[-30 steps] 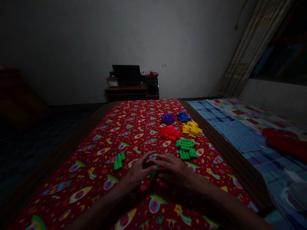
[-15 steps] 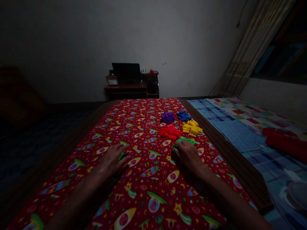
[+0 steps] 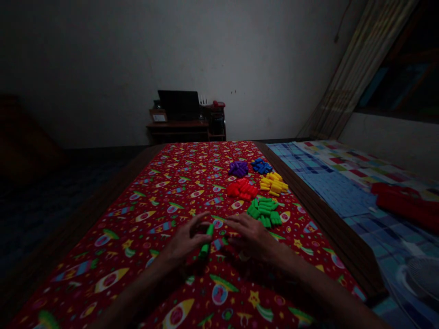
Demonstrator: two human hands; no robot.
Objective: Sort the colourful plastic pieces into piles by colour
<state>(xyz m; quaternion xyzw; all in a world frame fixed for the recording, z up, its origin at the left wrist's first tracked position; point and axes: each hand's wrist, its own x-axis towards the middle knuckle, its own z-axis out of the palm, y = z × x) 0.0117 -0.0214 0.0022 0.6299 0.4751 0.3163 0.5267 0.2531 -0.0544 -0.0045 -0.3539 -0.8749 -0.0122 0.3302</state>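
Note:
My left hand (image 3: 187,237) pinches a narrow green plastic block (image 3: 206,241) between thumb and fingers, tilted over the patterned cloth. Facing it across a small gap is my right hand (image 3: 252,235), palm down, fingers stretched towards the block and apart from the thumb; nothing shows in them, though the underside is dark. Just beyond the right hand lies a pile of green blocks (image 3: 265,211). Farther off are piles of red blocks (image 3: 243,189), yellow blocks (image 3: 273,183), purple blocks (image 3: 238,168) and blue blocks (image 3: 261,166).
A red cloth (image 3: 185,183) printed with rockets and stars covers the long table, whose brown edge (image 3: 325,224) runs along the right. Beyond it are checked bedding (image 3: 318,178), a red item (image 3: 404,201) and a fan (image 3: 423,274). A dark screen (image 3: 179,104) stands by the far wall.
My right hand has drawn back from the green pile towards the middle, uncovering it. My left hand has moved right with the green block, so both hands are now close together.

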